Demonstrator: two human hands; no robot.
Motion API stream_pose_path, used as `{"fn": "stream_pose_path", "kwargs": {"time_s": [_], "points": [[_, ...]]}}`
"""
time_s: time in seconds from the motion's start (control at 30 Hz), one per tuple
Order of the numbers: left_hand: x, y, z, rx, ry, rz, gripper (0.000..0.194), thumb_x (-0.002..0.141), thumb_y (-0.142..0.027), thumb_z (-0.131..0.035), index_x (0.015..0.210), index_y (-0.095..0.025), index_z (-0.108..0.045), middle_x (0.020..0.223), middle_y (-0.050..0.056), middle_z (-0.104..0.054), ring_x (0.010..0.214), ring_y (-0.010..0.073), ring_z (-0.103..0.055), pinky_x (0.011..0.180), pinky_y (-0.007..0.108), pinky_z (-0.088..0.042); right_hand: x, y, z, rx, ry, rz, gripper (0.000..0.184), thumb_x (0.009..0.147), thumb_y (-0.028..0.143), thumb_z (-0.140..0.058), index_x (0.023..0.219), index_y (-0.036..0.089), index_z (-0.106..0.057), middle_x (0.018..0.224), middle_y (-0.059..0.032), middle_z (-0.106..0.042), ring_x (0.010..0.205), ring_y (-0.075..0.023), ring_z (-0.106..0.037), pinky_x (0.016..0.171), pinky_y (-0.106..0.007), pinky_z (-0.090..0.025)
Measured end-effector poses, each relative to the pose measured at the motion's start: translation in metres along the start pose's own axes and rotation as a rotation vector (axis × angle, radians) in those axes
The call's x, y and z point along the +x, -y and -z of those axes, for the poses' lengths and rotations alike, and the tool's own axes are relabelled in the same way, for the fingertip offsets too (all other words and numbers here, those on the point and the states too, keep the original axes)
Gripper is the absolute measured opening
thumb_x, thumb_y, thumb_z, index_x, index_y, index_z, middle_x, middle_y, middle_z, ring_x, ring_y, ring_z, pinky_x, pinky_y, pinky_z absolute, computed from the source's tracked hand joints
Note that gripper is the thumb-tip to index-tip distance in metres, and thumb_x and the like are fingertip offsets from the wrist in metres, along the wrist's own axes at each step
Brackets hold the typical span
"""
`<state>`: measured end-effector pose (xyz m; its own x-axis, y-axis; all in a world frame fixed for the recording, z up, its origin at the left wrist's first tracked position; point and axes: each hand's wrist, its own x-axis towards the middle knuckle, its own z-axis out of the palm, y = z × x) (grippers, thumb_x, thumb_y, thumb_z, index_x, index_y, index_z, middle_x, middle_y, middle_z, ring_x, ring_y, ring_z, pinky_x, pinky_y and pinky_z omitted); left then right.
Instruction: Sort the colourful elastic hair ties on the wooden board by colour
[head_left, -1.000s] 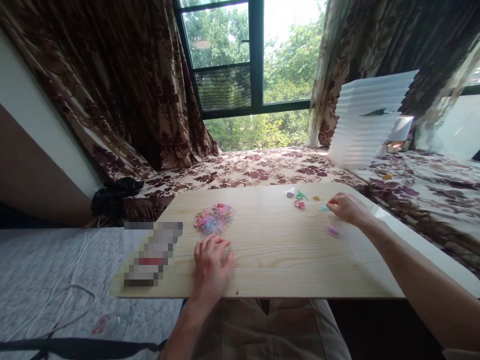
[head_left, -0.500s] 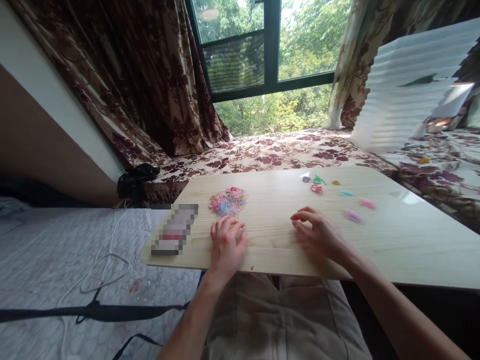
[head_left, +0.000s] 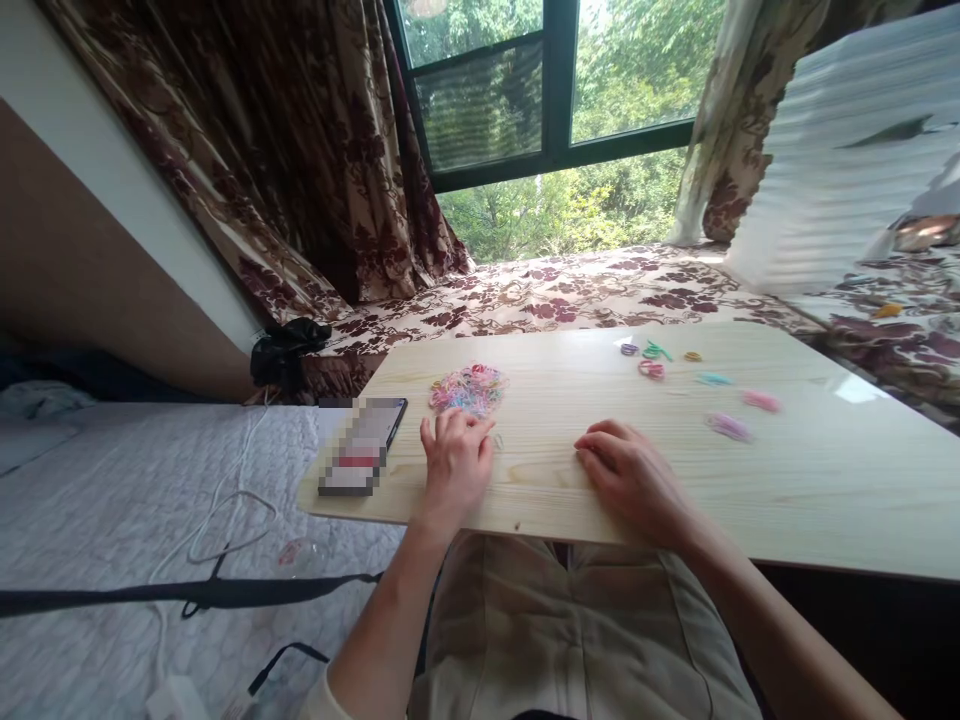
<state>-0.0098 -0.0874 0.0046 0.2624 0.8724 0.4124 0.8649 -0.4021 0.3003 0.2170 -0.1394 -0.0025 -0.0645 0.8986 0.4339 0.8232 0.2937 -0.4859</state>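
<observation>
A pile of small coloured rubber bands [head_left: 469,388] lies on a pale wooden board [head_left: 787,480] across my lap. My left hand [head_left: 454,464] rests flat on the board just below the pile, fingers stretched toward it, fingertips almost touching the bands. My right hand [head_left: 631,474] lies on the board to the right of it, fingers curled down with nothing visible in them. Further right, several separate small groups of bands [head_left: 651,358] are spread out, with pink ones [head_left: 729,427] nearest my right hand.
A phone [head_left: 365,456] lies at the board's left edge. White cables [head_left: 217,520] and a black strap [head_left: 187,594] cross the quilted bed on the left. Floral curtains, a window and a stack of white sheets [head_left: 840,150] stand behind.
My right hand came back from the far right groups of bands to the middle of the board. My left hand crept up toward the pile. The view shifted left and down.
</observation>
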Motion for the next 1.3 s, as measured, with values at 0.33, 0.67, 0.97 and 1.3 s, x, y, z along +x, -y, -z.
{"fn": "stream_pose_path", "kwargs": {"time_s": [0.33,0.67,0.97,1.3], "points": [[0.002,-0.005,0.009,0.01,0.097,-0.056,0.017,0.086,-0.017,-0.058,0.086,-0.025,-0.072,0.096,0.003,-0.067,0.112,0.0236,-0.053,0.112,0.059,-0.021,-0.002,0.001,0.0,-0.039,0.008,0.02,0.023,0.09,0.025,-0.046,0.085,0.021,-0.068,0.094,-0.0073,-0.066,0.088,-0.0208,-0.061,0.083,-0.037,-0.048],[0.006,-0.003,0.013,0.005,0.165,-0.095,0.016,0.084,-0.018,-0.06,0.089,-0.027,-0.073,0.098,0.002,-0.07,0.112,0.0244,-0.053,0.113,0.062,-0.016,-0.003,0.001,0.0,-0.032,0.006,0.016,0.023,0.091,0.024,-0.046,0.084,0.021,-0.068,0.094,-0.0067,-0.066,0.087,-0.0203,-0.06,0.08,-0.036,-0.048],[0.008,-0.01,0.019,0.045,0.178,-0.111,0.017,0.084,-0.018,-0.058,0.073,-0.024,-0.071,0.086,0.002,-0.072,0.102,0.0238,-0.056,0.114,0.063,-0.014,-0.003,0.004,0.0,-0.047,0.011,0.011,0.023,0.091,0.023,-0.046,0.085,0.021,-0.068,0.094,-0.0068,-0.066,0.088,-0.0204,-0.06,0.082,-0.037,-0.047],[0.007,-0.014,0.014,0.032,0.177,-0.142,0.018,0.085,-0.014,-0.054,0.072,-0.02,-0.065,0.085,0.003,-0.07,0.1,0.0226,-0.057,0.115,0.062,-0.017,-0.004,0.004,0.001,-0.034,0.01,0.018,0.022,0.09,0.024,-0.046,0.087,0.021,-0.068,0.093,-0.0068,-0.066,0.088,-0.0198,-0.06,0.082,-0.036,-0.047]]}}
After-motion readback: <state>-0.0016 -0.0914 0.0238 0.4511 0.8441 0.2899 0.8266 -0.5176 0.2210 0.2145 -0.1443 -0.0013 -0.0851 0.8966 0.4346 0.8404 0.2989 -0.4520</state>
